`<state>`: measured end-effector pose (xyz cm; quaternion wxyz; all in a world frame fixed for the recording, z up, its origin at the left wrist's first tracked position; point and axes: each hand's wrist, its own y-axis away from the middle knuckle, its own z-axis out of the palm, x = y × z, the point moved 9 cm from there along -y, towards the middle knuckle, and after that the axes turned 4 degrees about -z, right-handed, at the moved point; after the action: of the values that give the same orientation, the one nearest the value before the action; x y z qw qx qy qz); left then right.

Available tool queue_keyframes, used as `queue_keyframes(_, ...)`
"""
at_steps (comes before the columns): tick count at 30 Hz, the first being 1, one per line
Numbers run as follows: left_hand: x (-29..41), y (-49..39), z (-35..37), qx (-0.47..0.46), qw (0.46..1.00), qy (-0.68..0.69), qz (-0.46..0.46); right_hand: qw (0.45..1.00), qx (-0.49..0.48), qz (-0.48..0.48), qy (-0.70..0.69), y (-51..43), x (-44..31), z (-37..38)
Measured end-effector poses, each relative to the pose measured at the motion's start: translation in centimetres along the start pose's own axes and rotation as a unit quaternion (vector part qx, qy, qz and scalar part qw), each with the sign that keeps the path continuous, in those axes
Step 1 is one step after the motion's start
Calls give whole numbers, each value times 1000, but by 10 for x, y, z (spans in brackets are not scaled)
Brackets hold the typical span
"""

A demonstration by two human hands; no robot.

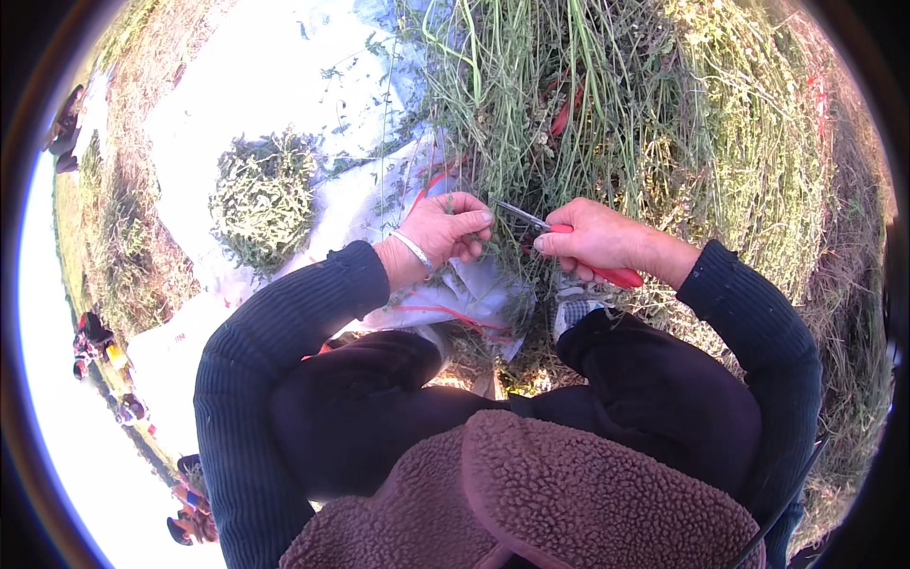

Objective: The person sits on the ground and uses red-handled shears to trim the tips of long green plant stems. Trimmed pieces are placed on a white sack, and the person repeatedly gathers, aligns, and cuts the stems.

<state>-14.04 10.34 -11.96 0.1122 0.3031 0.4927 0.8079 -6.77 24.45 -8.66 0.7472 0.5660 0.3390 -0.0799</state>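
Observation:
My right hand (593, 238) grips a pair of red-handled snips (525, 215), their narrow metal blades pointing left towards my other hand. My left hand (448, 231), with a pale bangle (414, 250) at the wrist, is curled with thumb against fingertips. Bits of a small green sprig (449, 204) show at its fingers; most of it is hidden. Just beyond the blades lies a large heap of cut green stems (512, 107), its near ends hanging between my hands. A rounded pile of leafy tips (263, 203) sits to the left on a white sheet (206, 92).
Red ties (426, 186) lie by my left wrist, and a red strip (566, 110) shows within the stems. More stems, brightly sunlit (761, 142), rise on the right. My bent knees (384, 363) flank the sheet's near edge. Several people (192, 508) are far left.

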Motion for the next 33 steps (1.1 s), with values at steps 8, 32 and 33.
queue_keyframes(8, 37, 42, -35, -40, 997, -56, 31, 999, 30, 23, 9, -2, 11, -5)
queue_keyframes(32, 147, -5, -152, 246, 872, -389, 167, 965, 79, -230, 94, 33, -29, -26)
queue_keyframes(33, 146, -22, -137, 234, 882, -377, 156, 965, 68, -228, 112, 32, -22, -25)
